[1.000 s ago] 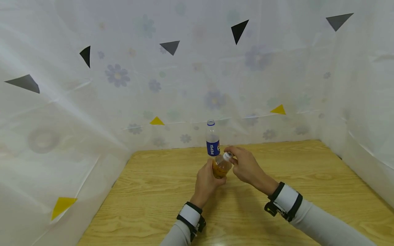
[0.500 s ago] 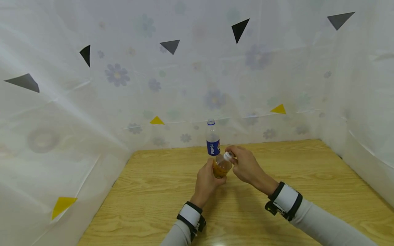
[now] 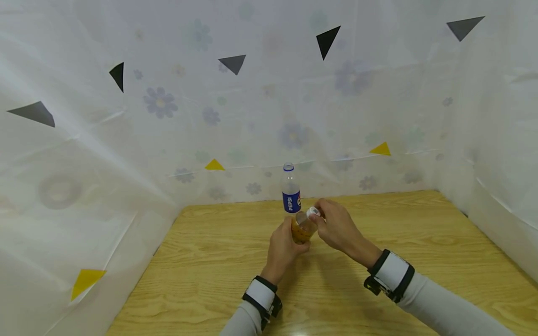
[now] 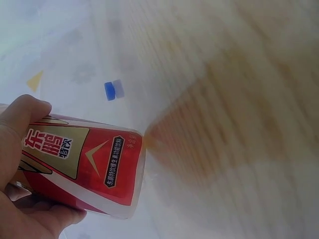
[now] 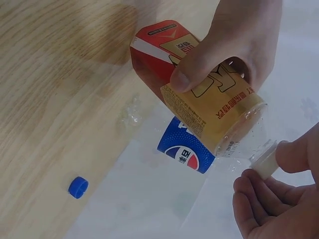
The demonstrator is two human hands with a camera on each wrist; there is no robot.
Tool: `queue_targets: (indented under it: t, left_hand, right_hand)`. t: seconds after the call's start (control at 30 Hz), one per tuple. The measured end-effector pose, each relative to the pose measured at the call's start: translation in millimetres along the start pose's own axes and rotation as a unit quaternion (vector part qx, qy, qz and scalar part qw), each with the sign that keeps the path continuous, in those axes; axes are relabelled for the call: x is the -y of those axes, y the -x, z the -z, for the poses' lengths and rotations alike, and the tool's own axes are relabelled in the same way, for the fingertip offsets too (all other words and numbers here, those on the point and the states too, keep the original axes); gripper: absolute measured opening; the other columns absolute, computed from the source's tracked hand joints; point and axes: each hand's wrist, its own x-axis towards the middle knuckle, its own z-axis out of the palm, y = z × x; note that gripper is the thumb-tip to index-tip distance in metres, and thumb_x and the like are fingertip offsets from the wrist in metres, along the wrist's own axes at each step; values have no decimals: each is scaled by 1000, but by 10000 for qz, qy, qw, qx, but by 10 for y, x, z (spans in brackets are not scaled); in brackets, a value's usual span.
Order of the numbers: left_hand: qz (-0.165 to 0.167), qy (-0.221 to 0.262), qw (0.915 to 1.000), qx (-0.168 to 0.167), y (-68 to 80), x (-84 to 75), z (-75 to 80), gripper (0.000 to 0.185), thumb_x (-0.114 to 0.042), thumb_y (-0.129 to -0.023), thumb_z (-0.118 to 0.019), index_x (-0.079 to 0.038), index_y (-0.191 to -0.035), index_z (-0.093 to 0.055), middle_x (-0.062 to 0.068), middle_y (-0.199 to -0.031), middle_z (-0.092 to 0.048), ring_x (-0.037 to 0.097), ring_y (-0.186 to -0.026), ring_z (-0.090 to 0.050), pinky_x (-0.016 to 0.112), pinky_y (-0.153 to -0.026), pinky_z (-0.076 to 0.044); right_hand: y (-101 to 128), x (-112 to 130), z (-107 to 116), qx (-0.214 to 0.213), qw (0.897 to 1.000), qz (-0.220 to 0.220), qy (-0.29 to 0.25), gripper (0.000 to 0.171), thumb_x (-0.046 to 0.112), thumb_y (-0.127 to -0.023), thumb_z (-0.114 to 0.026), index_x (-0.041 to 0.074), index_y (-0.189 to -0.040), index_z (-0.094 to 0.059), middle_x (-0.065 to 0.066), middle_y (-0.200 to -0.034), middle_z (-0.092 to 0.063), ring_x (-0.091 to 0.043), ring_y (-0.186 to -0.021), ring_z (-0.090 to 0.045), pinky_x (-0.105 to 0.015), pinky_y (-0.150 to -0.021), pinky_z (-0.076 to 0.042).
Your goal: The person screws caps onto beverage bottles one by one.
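My left hand (image 3: pixel 289 234) grips a small plastic bottle (image 3: pixel 301 228) with a red and orange label, tilted, its neck toward the right. In the right wrist view the left hand's fingers (image 5: pixel 234 45) wrap the bottle's body (image 5: pixel 209 107). My right hand (image 3: pixel 321 215) pinches the white cap (image 3: pixel 313 212) on the neck, and the right wrist view shows that cap (image 5: pixel 263 162) between thumb and finger. In the left wrist view the bottle's red label (image 4: pixel 84 167) fills the lower left, held by my left hand (image 4: pixel 15 169).
A Pepsi bottle (image 3: pixel 290 191) stands upright just behind the hands, near the back curtain. A loose blue cap (image 5: pixel 78 186) lies on the wooden table (image 3: pixel 218 261). White flowered curtains enclose the table on three sides.
The right hand's fingers have shifted slightly on the white cap. The left hand and the bottle have stayed in place.
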Motion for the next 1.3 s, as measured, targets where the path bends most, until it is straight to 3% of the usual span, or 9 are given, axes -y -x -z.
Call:
queue_targets:
  t: [0.2, 0.3, 0.4, 0.6, 1.3]
  left_hand:
    - [5, -20, 10000, 6, -4, -11, -2, 64, -19, -74, -90, -7, -126, -55, 9, -115, -71, 21, -102, -70, 35, -87, -59]
    - [-19, 26, 10000, -29, -2, -9, 2, 64, -18, -73, -90, -7, -126, -55, 10, -116, -71, 21, -102, -71, 35, -87, -59]
    - [-59, 69, 9999, -77, -2, -7, 7, 63, -17, -74, -89, -6, -126, -55, 10, -115, -71, 21, -102, -71, 35, -86, -59]
    - [-45, 118, 9999, -54, -8, -2, 10, 62, -16, -74, -89, -7, -125, -55, 10, -114, -71, 21, -100, -71, 34, -84, -59]
    - [126, 117, 9998, 51, 13, -25, 9, 66, -17, -74, -90, -7, -128, -54, 11, -116, -70, 22, -101, -70, 36, -85, -59]
  right_hand:
    - [14, 12, 27, 143, 9998, -126, -53, 20, 12, -98, -65, -1, -113, -63, -13, -95, -67, -23, -80, -62, -35, -65, -52]
    - [6, 31, 55, 219, 9997, -113, 21, 38, 12, -96, -68, -3, -130, -58, -21, -110, -69, -34, -95, -67, -46, -76, -58]
    - [-10, 45, 82, 264, 9996, 32, 105, 51, 5, -94, -70, -1, -141, -53, -25, -123, -67, -42, -110, -66, -56, -88, -56]
    - [-4, 52, 84, 333, 9991, 217, 174, 44, -7, -91, -64, 3, -133, -62, -21, -124, -69, -42, -110, -67, -55, -89, -56]
    - [28, 28, 35, 101, 9997, 192, 62, 30, -10, -89, -63, -2, -118, -68, -19, -110, -72, -35, -98, -68, -48, -79, -59]
